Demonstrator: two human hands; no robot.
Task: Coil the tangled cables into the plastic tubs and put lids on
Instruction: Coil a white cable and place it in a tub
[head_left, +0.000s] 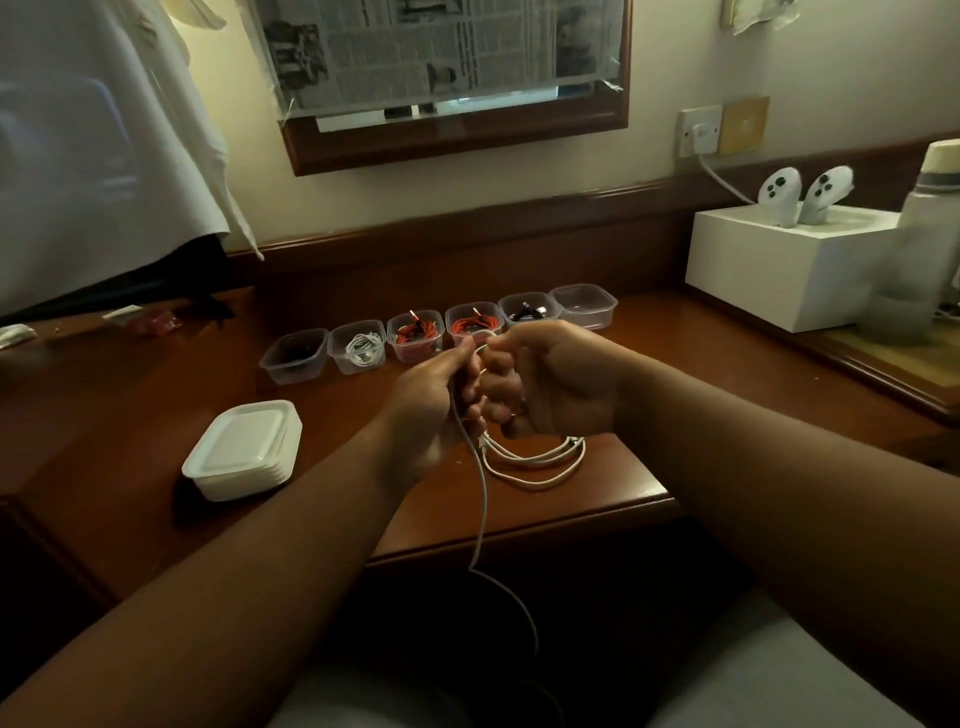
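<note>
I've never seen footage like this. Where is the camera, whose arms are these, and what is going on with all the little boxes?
There is no machine here: a person wears a wide-angle camera on the head, so you look down along their own arms. The left hand and right hand meet above a wooden desk and both grip a white cable. Some of it is already looped below the hands; a loose end hangs off the desk edge towards the lap. Behind the hands stands a row of six clear plastic tubs, all without lids. Five hold coiled cables, black, white or red; the rightmost tub looks empty. On the left sits a stack of white lids, waiting to go on.
</note>
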